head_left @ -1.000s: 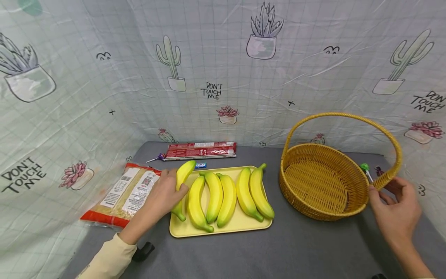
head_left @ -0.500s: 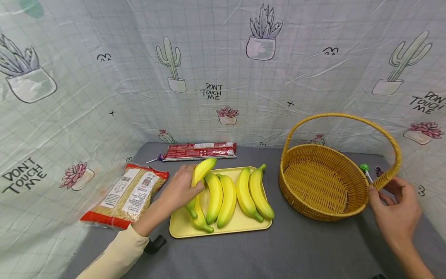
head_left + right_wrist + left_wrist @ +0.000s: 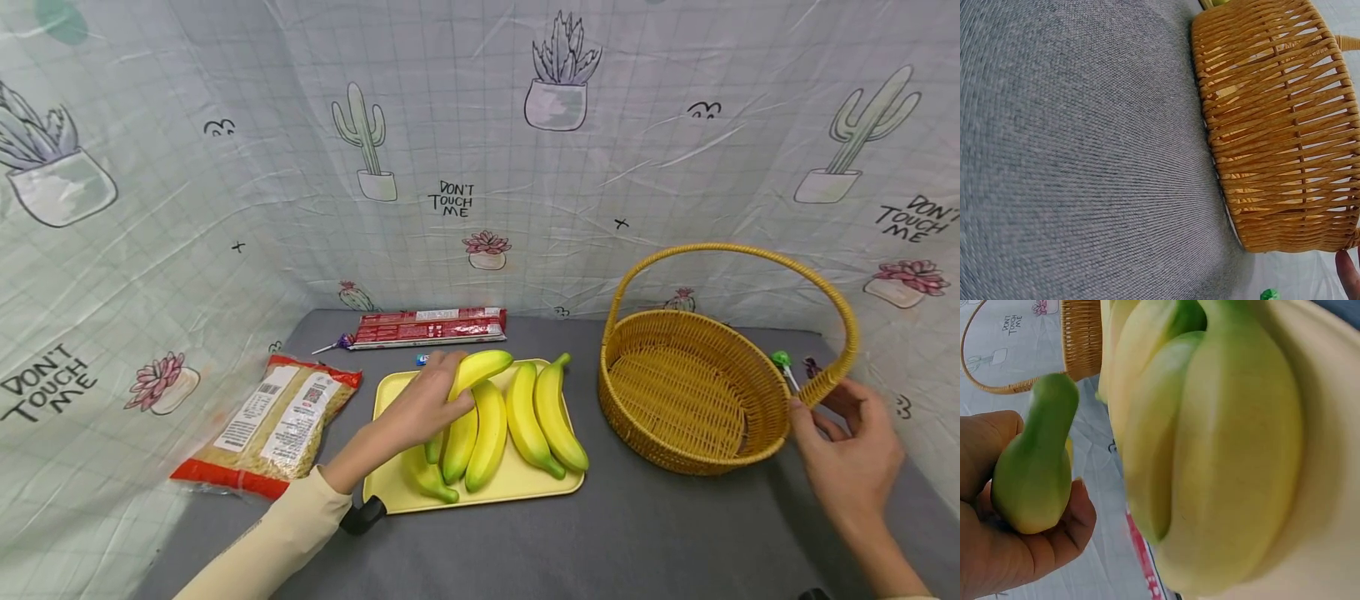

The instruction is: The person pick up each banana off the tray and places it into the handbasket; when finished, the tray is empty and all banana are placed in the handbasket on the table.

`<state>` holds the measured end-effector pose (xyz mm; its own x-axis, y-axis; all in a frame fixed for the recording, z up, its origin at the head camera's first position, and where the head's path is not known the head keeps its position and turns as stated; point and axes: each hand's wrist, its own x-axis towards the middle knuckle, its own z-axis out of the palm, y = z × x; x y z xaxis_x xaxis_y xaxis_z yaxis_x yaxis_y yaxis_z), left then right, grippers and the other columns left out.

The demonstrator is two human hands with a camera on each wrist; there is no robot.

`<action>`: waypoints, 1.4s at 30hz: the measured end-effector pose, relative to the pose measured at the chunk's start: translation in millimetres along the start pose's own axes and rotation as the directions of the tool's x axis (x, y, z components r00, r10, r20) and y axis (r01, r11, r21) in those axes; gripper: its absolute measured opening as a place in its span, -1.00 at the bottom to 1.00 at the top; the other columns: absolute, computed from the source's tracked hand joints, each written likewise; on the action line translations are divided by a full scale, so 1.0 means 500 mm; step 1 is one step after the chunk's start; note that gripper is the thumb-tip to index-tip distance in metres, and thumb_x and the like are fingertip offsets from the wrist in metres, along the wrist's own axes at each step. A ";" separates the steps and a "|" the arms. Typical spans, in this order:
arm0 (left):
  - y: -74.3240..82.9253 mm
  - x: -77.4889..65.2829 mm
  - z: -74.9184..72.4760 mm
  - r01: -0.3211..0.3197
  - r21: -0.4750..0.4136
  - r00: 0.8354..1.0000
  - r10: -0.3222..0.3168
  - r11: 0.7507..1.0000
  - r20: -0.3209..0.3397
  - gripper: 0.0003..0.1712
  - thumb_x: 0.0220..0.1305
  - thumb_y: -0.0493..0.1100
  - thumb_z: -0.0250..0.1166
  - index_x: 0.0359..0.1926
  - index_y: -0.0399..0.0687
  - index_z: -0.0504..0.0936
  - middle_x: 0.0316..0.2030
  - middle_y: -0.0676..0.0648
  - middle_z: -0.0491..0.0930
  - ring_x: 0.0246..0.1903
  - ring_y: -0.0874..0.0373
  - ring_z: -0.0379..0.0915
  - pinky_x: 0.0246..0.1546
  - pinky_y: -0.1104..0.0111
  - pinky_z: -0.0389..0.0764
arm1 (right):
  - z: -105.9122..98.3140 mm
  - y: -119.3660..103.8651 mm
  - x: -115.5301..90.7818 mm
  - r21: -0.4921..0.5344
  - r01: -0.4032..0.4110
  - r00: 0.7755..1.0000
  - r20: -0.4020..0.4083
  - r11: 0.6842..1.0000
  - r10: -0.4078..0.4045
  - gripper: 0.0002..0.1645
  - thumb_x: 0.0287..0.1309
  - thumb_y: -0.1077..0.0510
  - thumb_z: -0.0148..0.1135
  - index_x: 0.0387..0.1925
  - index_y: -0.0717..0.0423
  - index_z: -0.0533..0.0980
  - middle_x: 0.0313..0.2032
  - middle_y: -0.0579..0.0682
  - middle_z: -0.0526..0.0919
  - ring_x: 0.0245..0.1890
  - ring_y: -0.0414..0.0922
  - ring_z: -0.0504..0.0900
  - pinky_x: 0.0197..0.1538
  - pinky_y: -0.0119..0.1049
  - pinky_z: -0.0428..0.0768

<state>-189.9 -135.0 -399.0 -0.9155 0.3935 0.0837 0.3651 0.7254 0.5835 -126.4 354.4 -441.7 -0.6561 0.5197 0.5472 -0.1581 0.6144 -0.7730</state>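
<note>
Surface, plain grey, carries our woven basket, and our right grip pinches it where the right end of its handle joins. Left of it we see the yellow tray bearing five bananas; over these, our left grip is curled round a sixth banana.

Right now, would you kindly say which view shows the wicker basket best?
The head view shows the wicker basket nearly whole, handle included; right wrist, its woven side closely but cropped; left wrist, a small part.
</note>
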 end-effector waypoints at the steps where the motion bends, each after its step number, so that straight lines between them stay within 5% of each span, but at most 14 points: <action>1: 0.003 0.005 0.002 -0.010 -0.006 1.000 0.010 1.000 0.003 -0.29 0.45 -0.15 0.22 0.52 -0.29 0.32 0.15 -0.25 0.39 -0.20 0.01 0.43 -0.17 0.18 0.53 | 0.000 0.000 0.000 0.001 -0.001 1.000 -0.001 1.000 0.001 -0.36 0.23 0.42 0.36 0.35 0.21 0.51 0.03 -0.38 0.50 0.03 -0.40 0.58 -0.01 -0.66 0.50; 7: 0.028 0.033 0.019 -0.100 -0.012 0.995 0.100 0.995 0.017 -0.28 0.52 -0.06 0.35 0.50 -0.31 0.35 0.24 -0.27 0.42 0.07 -0.03 0.44 0.07 0.09 0.55 | 0.000 0.012 0.004 0.010 0.002 1.000 0.006 1.000 -0.003 -0.36 0.23 0.40 0.38 0.35 0.16 0.52 0.04 -0.36 0.51 0.03 -0.39 0.59 -0.03 -0.66 0.50; 13: 0.052 0.068 0.035 -0.193 -0.023 0.980 0.194 0.981 0.038 -0.31 0.48 -0.03 0.40 0.45 -0.27 0.42 0.04 -0.12 0.48 -0.16 0.08 0.40 -0.17 0.23 0.53 | -0.003 0.015 0.003 0.047 -0.005 1.000 0.019 0.999 0.004 -0.36 0.22 0.39 0.40 0.33 0.10 0.55 0.03 -0.28 0.56 0.02 -0.37 0.62 -0.06 -0.66 0.52; 22: 0.113 0.122 0.062 -0.288 -0.057 0.954 0.292 0.956 0.064 -0.40 0.46 -0.04 0.41 0.37 -0.22 0.48 0.05 -0.09 0.53 -0.14 0.11 0.43 -0.13 0.28 0.52 | -0.001 0.018 0.006 0.069 -0.011 1.000 0.006 0.998 0.011 -0.36 0.19 0.41 0.41 0.32 0.14 0.56 0.02 -0.25 0.58 0.01 -0.34 0.64 -0.07 -0.66 0.53; 32: 0.212 0.199 0.094 -0.438 -0.020 0.887 0.435 0.899 0.153 -0.41 0.46 -0.03 0.41 0.39 -0.13 0.52 0.14 -0.06 0.43 -0.12 0.20 0.38 -0.16 0.44 0.45 | -0.001 0.018 0.005 0.060 -0.011 1.000 0.000 0.998 0.011 -0.37 0.21 0.41 0.40 0.32 0.18 0.55 0.02 -0.28 0.57 0.02 -0.37 0.63 -0.05 -0.66 0.52; 42: 0.284 0.275 0.124 -0.531 0.041 0.830 0.510 0.846 0.224 -0.40 0.49 -0.10 0.38 0.44 -0.16 0.47 0.12 -0.03 0.44 -0.11 0.21 0.36 -0.10 0.46 0.40 | 0.003 0.020 0.005 0.082 0.014 1.000 -0.010 0.997 -0.013 -0.36 0.19 0.45 0.39 0.32 0.21 0.55 0.02 -0.25 0.59 0.02 -0.33 0.64 -0.04 -0.64 0.53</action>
<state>-253.4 57.1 -354.3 -0.5361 0.8233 0.1865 0.8023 0.4282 0.4159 -130.6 361.0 -448.7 -0.6462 0.5178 0.5606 -0.2269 0.5710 -0.7890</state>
